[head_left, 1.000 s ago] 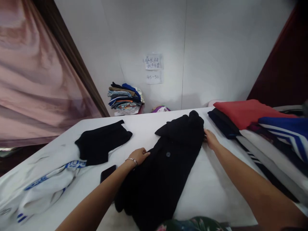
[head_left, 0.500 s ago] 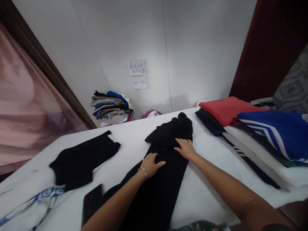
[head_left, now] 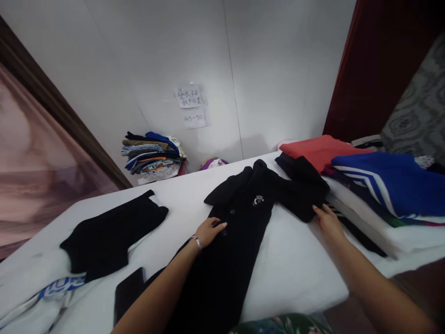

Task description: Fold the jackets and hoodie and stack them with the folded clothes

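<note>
A black coat (head_left: 239,250) with buttons and a pale crest on its chest lies lengthwise on the white-covered table (head_left: 295,269). My left hand (head_left: 207,232) rests on the coat's left front beside the buttons, thumb held apart from the fingers. Out to the right, my right hand (head_left: 327,220) grips the end of the coat's black sleeve (head_left: 299,195), which is spread sideways toward the clothes pile. The coat's lower end runs down out of the picture, partly behind my left forearm.
Folded clothes lie at the right, including a red garment (head_left: 316,150) and a blue one with white stripes (head_left: 392,181). Another black garment (head_left: 107,236) lies at the left, near a dark flat object (head_left: 128,292). A clothes stack (head_left: 153,155) stands behind the table, below wall notes (head_left: 193,104).
My right hand has moved right, drawing the sleeve out from the bunched top of the coat. The chest crest and buttons now show. My left hand stays on the coat, shifted slightly.
</note>
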{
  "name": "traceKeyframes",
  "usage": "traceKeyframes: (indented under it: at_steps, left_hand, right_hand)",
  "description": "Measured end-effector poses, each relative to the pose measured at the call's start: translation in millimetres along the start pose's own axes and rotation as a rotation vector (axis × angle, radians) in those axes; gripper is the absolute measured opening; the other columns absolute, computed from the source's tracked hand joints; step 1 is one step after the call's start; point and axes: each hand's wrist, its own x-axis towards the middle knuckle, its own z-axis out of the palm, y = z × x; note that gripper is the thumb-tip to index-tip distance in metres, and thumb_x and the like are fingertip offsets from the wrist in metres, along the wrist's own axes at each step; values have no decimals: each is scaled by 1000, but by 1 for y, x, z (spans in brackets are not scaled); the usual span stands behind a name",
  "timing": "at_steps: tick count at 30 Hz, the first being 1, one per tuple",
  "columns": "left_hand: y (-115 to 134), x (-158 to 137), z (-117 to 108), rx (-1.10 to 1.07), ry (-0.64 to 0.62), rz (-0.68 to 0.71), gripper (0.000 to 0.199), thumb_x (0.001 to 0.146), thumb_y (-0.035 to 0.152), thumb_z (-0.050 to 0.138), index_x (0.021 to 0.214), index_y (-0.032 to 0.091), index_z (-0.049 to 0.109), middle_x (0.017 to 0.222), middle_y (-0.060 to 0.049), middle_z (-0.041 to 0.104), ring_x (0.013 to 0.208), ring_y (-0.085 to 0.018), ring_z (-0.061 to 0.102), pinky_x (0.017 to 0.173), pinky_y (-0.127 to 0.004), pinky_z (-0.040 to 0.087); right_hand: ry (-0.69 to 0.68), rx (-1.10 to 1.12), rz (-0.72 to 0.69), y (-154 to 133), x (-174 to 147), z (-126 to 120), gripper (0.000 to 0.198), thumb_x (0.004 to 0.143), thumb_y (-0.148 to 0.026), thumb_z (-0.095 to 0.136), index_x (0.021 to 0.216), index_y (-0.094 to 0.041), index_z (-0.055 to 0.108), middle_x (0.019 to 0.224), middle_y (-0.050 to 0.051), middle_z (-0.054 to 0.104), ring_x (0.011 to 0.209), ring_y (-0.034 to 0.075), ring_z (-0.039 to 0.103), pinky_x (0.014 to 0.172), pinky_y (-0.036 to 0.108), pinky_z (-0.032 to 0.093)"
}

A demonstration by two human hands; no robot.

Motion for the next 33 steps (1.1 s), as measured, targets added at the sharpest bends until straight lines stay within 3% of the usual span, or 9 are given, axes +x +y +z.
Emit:
traceKeyframes:
  at_steps: [2, 4, 11, 15, 19, 24, 28, 33]
  left_hand:
    - [-1, 2, -1, -9, -1, -10, 42, 77, 52, 58, 103, 20, 66, 106, -5, 69, 102, -22, 62, 89, -28, 48]
    - [-3, 5, -1, -26, -13, -33, 47, 76, 56, 57, 103, 19, 66, 100, -5, 71, 97, -22, 64, 84, -28, 49]
    - [1, 24, 0, 102, 15, -119, 63, 76, 66, 50, 110, 14, 62, 105, -10, 69, 96, -23, 65, 82, -29, 49]
    - [16, 39, 2, 169, 24, -118, 75, 72, 69, 54, 119, 10, 56, 120, -16, 63, 107, -26, 61, 87, -30, 47]
    - [36, 55, 6, 257, 34, -153, 84, 68, 73, 54, 117, 4, 56, 128, -24, 54, 116, -33, 54, 93, -36, 44]
    - [51, 71, 9, 279, 28, -199, 94, 67, 79, 47, 114, -1, 59, 125, -28, 56, 120, -37, 51, 93, -39, 45]
    - [54, 84, 9, 237, 3, -215, 96, 68, 84, 37, 108, 2, 66, 116, -24, 63, 110, -36, 59, 87, -37, 49]
    - [54, 105, 7, 218, 47, -251, 91, 77, 79, 28, 117, 5, 63, 117, -19, 65, 104, -32, 63, 83, -36, 51]
  right_hand:
    - [19, -30, 24, 5, -6, -4, 50, 60, -29, 71, 109, -25, 60, 92, 0, 68, 87, 19, 64, 81, 37, 53]
    - [19, -125, -53, 5, -10, -1, 58, 63, -30, 67, 120, -27, 54, 103, 1, 66, 97, 21, 62, 87, 42, 50]
    - [-80, -786, -835, -11, -31, 9, 66, 80, -28, 50, 142, -16, 32, 147, 15, 35, 135, 30, 31, 109, 51, 26]
    - [-183, -969, -1045, -14, -49, 15, 54, 84, -23, 45, 139, -21, 39, 151, 11, 30, 139, 29, 25, 108, 52, 25]
    - [-220, -1202, -1001, -7, -47, 17, 41, 86, -21, 43, 125, -20, 54, 153, 10, 24, 141, 31, 18, 107, 54, 23]
    - [-227, -1419, -797, 11, -28, 6, 39, 88, -28, 39, 120, -16, 59, 140, 16, 45, 136, 33, 30, 100, 56, 31]
    - [-253, -1437, -750, 17, -23, 3, 42, 89, -30, 35, 121, -16, 58, 140, 15, 46, 135, 31, 31, 99, 53, 34]
    - [-368, -1363, -721, 17, -24, 5, 47, 87, -36, 41, 127, -17, 55, 143, 12, 43, 137, 32, 27, 100, 53, 34]
